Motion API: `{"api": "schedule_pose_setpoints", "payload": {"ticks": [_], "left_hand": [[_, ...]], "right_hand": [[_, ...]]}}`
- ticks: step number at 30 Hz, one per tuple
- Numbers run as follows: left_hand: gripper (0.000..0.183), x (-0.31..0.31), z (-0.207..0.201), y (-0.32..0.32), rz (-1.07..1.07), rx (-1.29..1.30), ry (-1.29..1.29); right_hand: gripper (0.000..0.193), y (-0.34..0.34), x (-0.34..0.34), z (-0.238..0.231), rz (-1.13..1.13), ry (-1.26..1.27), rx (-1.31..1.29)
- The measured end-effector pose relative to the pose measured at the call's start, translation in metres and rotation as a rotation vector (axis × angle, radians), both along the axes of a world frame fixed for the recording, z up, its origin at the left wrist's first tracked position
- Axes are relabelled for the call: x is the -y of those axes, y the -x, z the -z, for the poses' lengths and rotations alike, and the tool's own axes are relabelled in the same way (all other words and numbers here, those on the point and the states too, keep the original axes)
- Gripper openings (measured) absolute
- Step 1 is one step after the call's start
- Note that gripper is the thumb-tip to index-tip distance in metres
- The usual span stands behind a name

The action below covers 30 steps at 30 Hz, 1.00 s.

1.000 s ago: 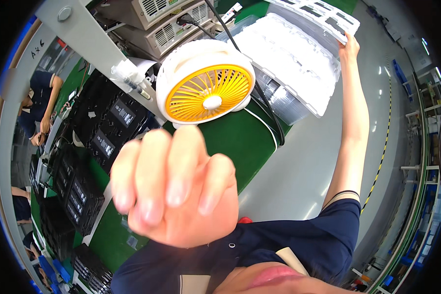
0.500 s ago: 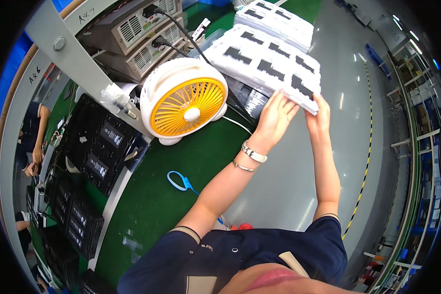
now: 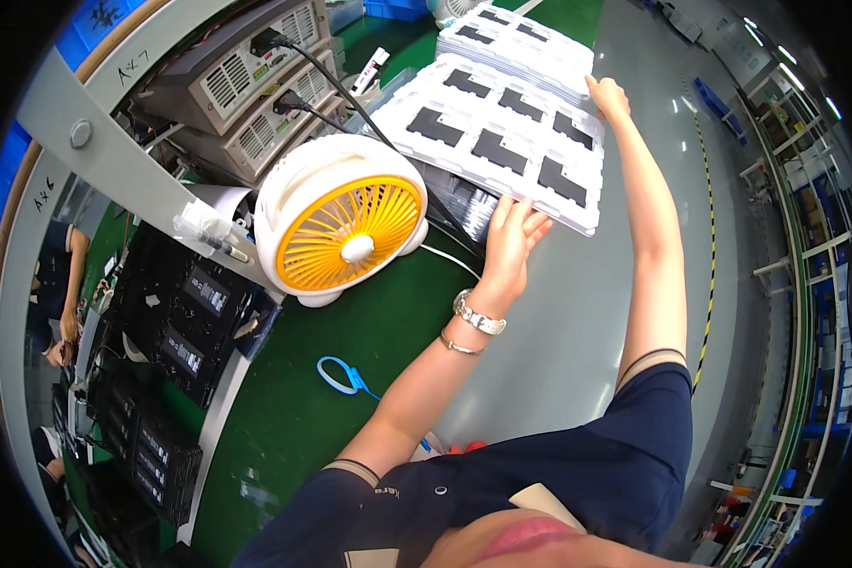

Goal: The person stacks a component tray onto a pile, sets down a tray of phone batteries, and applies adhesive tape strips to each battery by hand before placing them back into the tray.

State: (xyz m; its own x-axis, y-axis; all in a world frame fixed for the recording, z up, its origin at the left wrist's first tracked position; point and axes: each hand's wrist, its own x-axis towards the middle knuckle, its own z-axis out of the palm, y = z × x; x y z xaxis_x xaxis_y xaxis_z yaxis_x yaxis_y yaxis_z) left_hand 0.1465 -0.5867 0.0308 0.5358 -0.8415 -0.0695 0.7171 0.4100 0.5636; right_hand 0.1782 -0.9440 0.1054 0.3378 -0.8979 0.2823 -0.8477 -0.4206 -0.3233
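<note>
A white plastic tray (image 3: 488, 115) holding flat black parts (image 3: 499, 153) is sitting by the right edge of the green worktop (image 3: 398, 322), beyond a white-and-yellow fan (image 3: 355, 248). The left hand (image 3: 511, 244) is touching the tray's near edge, fingers loosely extended. The right hand (image 3: 611, 97) is curling by the tray's far right corner, beside stacked white trays (image 3: 540, 59); its hold is unclear.
</note>
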Motion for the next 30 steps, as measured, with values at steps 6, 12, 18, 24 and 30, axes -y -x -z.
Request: {"api": "schedule_pose_setpoints", "payload": {"ticks": [6, 12, 18, 24, 30], "left_hand": [[0.03, -0.002, 0.009, -0.005, -0.024, -0.037, -0.009], [0.03, 0.001, 0.007, -0.005, -0.001, 0.027, 0.026], [0.023, 0.0, 0.004, -0.003, 0.013, -0.053, 0.002], [0.027, 0.001, 0.006, -0.002, 0.016, -0.009, 0.005], [0.031, 0.002, 0.009, -0.005, 0.011, -0.009, -0.004]], "right_hand": [[0.032, -0.049, 0.016, 0.004, 0.099, -0.168, -0.082], [0.034, -0.06, 0.047, -0.042, -0.204, -0.57, 1.063], [0.037, -0.027, 0.006, -0.07, -0.441, -0.721, 1.543], [0.028, 0.063, -0.036, -0.045, -0.512, -0.768, 1.694], [0.026, 0.127, -0.145, 0.002, -0.577, -0.75, 1.378]]}}
